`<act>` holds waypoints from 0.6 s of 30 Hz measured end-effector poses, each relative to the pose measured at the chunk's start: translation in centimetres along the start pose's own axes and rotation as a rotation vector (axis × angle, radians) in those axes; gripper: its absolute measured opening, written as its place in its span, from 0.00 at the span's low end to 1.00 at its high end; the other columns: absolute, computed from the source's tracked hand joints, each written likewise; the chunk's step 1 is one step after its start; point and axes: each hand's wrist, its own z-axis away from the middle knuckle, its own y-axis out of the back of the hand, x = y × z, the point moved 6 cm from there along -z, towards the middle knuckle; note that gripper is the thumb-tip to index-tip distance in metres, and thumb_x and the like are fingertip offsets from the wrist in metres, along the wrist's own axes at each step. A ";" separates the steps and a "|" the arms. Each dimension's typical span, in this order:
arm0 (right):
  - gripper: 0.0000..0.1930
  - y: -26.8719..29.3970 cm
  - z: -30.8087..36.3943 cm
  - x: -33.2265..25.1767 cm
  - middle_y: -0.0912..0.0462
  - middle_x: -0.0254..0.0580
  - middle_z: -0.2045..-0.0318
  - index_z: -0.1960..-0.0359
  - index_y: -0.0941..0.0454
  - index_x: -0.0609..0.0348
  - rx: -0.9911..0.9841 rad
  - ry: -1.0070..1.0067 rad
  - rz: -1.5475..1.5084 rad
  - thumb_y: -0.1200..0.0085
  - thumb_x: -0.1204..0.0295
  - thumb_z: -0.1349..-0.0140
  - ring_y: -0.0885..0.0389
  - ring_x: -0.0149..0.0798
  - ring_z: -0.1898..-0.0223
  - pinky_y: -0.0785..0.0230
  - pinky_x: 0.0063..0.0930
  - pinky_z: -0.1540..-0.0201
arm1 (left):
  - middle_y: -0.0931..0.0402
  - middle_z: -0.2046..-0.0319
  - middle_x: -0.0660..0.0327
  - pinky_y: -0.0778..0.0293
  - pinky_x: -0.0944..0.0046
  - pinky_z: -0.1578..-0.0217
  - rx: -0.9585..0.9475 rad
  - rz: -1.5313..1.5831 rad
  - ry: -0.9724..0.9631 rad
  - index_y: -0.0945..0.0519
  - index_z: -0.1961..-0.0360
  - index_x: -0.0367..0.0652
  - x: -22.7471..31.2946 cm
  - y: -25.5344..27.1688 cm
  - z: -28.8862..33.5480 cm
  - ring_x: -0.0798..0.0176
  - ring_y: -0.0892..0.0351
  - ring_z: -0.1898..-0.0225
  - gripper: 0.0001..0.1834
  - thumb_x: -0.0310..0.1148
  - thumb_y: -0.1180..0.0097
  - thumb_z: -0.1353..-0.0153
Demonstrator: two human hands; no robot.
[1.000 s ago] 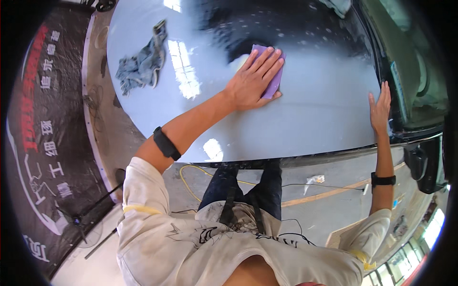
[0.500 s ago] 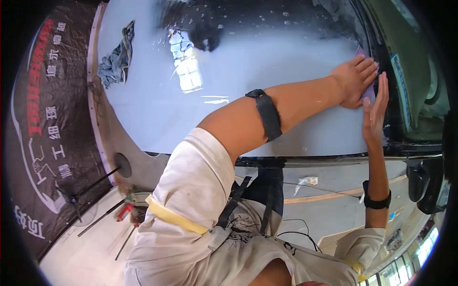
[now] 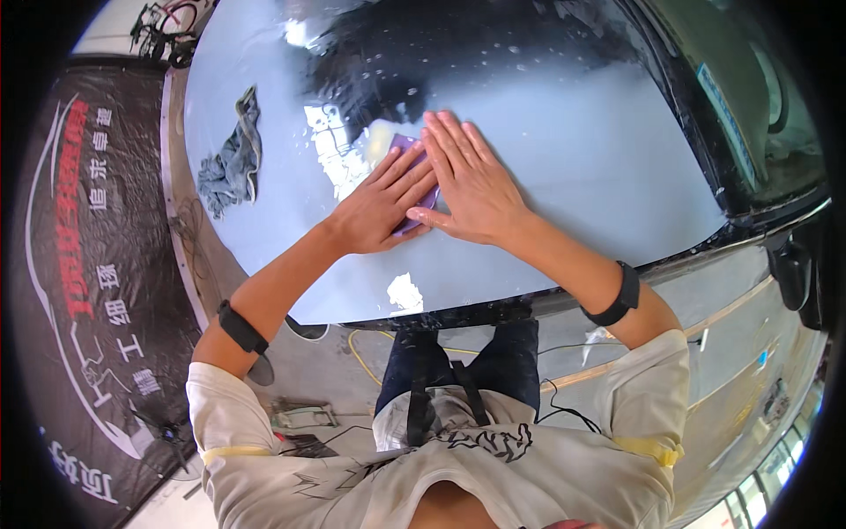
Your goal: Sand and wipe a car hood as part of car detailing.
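Note:
A wet, grey-blue car bonnet (image 3: 590, 167) spreads out in front of me, dark and shiny at its far side. Near its middle my left hand (image 3: 374, 207) presses a thin purple sheet, apparently sandpaper (image 3: 404, 141), against the surface. Its fingers are extended over the sheet, which shows beyond the fingertips and beside the thumb; the rest is hidden. My right hand (image 3: 476, 189) lies flat and wet alongside, fingers stretched forward. Its thumb reaches across to the sheet and its fingers touch or nearly touch the left fingertips.
A crumpled dark grey rag (image 3: 236, 163) lies on the bonnet's left part. The windscreen (image 3: 749, 106) rises at the right, with a side mirror (image 3: 793, 269) nearer me. A dark printed banner (image 3: 115, 256) hangs at the left. A yellow cable (image 3: 361, 353) runs on the floor.
Both hands have moved left from beside the windscreen edge to the bonnet's middle, and the purple sheet came along. My left arm no longer stretches across my body.

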 end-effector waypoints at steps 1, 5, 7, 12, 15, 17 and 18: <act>0.53 0.4 -0.1 0.0 0.44 0.64 0.22 0.26 0.41 0.76 0.035 0.039 -0.084 0.52 0.34 0.33 0.52 0.58 0.19 0.62 0.47 0.18 | 0.44 0.23 0.45 0.58 0.40 0.20 -0.018 -0.009 -0.003 0.37 0.25 0.37 0.3 -0.1 -0.7 0.42 0.53 0.19 0.41 0.47 0.40 0.32; 0.53 4.4 2.9 6.5 0.38 0.61 0.24 0.26 0.40 0.74 -0.020 0.009 0.010 0.46 0.36 0.35 0.47 0.58 0.20 0.56 0.49 0.19 | 0.36 0.29 0.49 0.56 0.40 0.20 0.081 0.106 -0.169 0.29 0.33 0.40 4.5 -2.3 -9.8 0.41 0.45 0.23 0.36 0.44 0.35 0.39; 0.50 8.3 5.7 11.6 0.37 0.60 0.24 0.25 0.40 0.71 0.003 -0.025 0.032 0.41 0.43 0.36 0.46 0.58 0.21 0.53 0.50 0.20 | 0.34 0.30 0.51 0.54 0.41 0.20 0.196 0.138 -0.248 0.27 0.35 0.40 7.1 -3.0 -15.8 0.42 0.42 0.25 0.35 0.45 0.36 0.39; 0.42 14.1 9.4 22.9 0.40 0.58 0.23 0.24 0.41 0.67 -0.051 -0.054 0.166 0.45 0.51 0.31 0.47 0.58 0.20 0.54 0.49 0.20 | 0.35 0.28 0.50 0.57 0.46 0.20 0.416 0.028 -0.246 0.25 0.34 0.37 12.0 -4.4 -29.4 0.45 0.46 0.22 0.37 0.53 0.43 0.35; 0.40 14.0 9.0 23.0 0.43 0.56 0.21 0.23 0.43 0.68 -0.128 -0.043 0.269 0.52 0.50 0.27 0.48 0.57 0.19 0.56 0.48 0.19 | 0.35 0.27 0.49 0.60 0.48 0.19 0.227 -0.113 -0.137 0.25 0.33 0.35 12.1 -5.5 -30.4 0.45 0.47 0.22 0.38 0.53 0.43 0.37; 0.40 12.9 10.1 22.1 0.46 0.56 0.20 0.22 0.45 0.68 -0.119 -0.116 0.222 0.59 0.50 0.25 0.50 0.56 0.19 0.57 0.48 0.19 | 0.35 0.28 0.49 0.60 0.48 0.19 0.239 -0.074 -0.141 0.26 0.33 0.34 13.0 -5.6 -27.8 0.45 0.47 0.22 0.39 0.52 0.42 0.38; 0.40 12.2 10.1 19.8 0.45 0.59 0.21 0.23 0.45 0.70 -0.128 -0.186 0.078 0.56 0.51 0.26 0.51 0.59 0.19 0.57 0.50 0.19 | 0.35 0.28 0.48 0.61 0.49 0.19 0.233 -0.058 -0.154 0.26 0.33 0.32 12.9 -5.8 -26.0 0.45 0.47 0.21 0.39 0.51 0.42 0.39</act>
